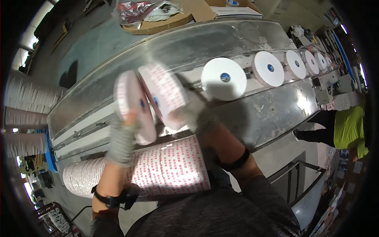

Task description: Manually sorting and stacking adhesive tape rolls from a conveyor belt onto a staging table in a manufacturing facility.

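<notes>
My left hand [123, 138], in a grey glove with bare fingertips, grips the lower edge of a white tape roll [133, 94]. This roll stands on edge above the metal bench. Its face is turned to the right and shows a blue core. My right hand [194, 114], gloved alike and blurred by motion, is closed on the rim of a second tape roll [164, 89] with red print. The two rolls lean together and seem to touch at the lower part. A long row of printed tape rolls [169, 166], packed side by side, lies just under my forearms.
On the metal bench [272, 114], several white rolls [224, 79] stand spaced along a rail to the right. Beyond the bench sit a cardboard box [201, 10] and a plastic bag [136, 12]. A person in a lime top [349, 128] stands at right, near a metal-framed cart [300, 181].
</notes>
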`<action>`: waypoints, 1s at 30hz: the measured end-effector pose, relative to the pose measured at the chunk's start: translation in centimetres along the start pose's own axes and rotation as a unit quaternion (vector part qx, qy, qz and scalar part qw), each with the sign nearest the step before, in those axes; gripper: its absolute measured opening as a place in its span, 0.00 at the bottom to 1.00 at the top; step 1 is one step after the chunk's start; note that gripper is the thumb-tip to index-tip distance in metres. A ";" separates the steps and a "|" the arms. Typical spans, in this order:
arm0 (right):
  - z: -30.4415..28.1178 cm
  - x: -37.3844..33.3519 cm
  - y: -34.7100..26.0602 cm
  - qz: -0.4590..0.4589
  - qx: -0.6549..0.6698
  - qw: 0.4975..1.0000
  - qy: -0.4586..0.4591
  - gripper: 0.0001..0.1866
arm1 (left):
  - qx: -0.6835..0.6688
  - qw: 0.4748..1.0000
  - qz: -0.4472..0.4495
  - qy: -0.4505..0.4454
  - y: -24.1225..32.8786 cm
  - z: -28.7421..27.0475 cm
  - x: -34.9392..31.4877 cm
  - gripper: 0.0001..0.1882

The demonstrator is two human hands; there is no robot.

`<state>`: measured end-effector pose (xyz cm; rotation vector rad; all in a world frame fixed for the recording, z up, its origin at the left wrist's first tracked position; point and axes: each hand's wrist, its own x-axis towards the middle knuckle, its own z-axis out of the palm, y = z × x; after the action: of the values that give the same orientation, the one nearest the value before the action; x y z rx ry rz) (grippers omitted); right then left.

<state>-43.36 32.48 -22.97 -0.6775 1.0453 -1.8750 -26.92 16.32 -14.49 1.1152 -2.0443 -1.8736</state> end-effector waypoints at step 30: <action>8.4 -19.7 2.2 0.017 -0.265 0.947 0.180 0.61 | 0.502 0.766 0.298 -0.270 -5.5 -2.7 -6.3 0.65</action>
<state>-26.50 45.80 -21.62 -0.6162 1.8239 -1.7277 -18.66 18.25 -16.67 -0.1658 -3.3115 -0.7312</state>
